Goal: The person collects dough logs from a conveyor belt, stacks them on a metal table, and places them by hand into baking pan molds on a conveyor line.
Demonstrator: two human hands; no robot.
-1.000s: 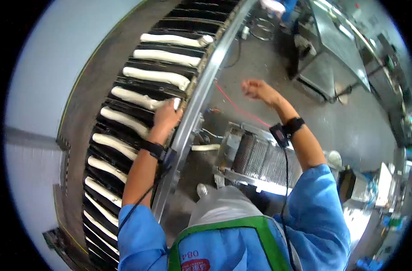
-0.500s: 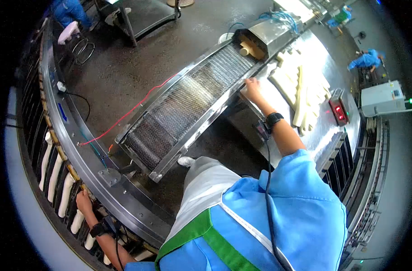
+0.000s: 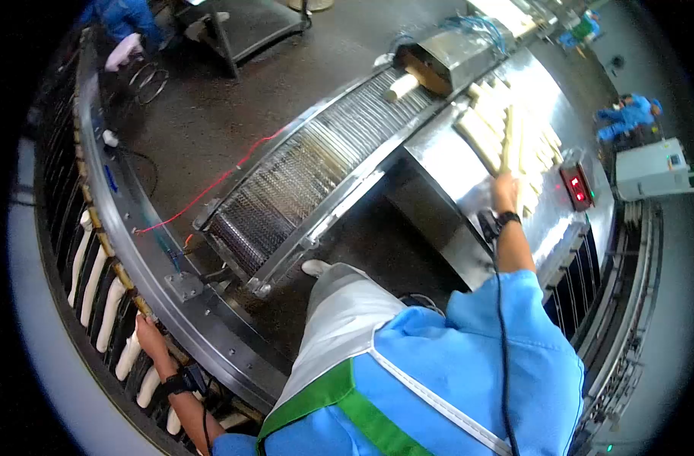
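Note:
At the lower left my left hand (image 3: 147, 334) is closed at the top end of a pale dough strip (image 3: 128, 357), beside the rim of a slotted rack conveyor (image 3: 125, 283). Several more strips lie side by side in the dark slots there. On the steel table to the right, my right hand (image 3: 506, 191) has its fingers wrapped round the near end of a long dough stick (image 3: 508, 140). That stick lies against a pile of similar pale sticks (image 3: 480, 137). The fingertips of both hands are partly hidden.
A mesh belt conveyor (image 3: 301, 190) runs between the hands, with a dough piece (image 3: 402, 87) at its hooded far end. A red digital display (image 3: 576, 187) stands on the table (image 3: 446, 159). Co-workers in blue (image 3: 628, 118) are farther off. A cart (image 3: 255, 34) stands behind.
My right hand has moved from the table edge by the belt rightward onto a dough stick. The dough piece under the hood has come farther out. My left hand stays by the rack strips.

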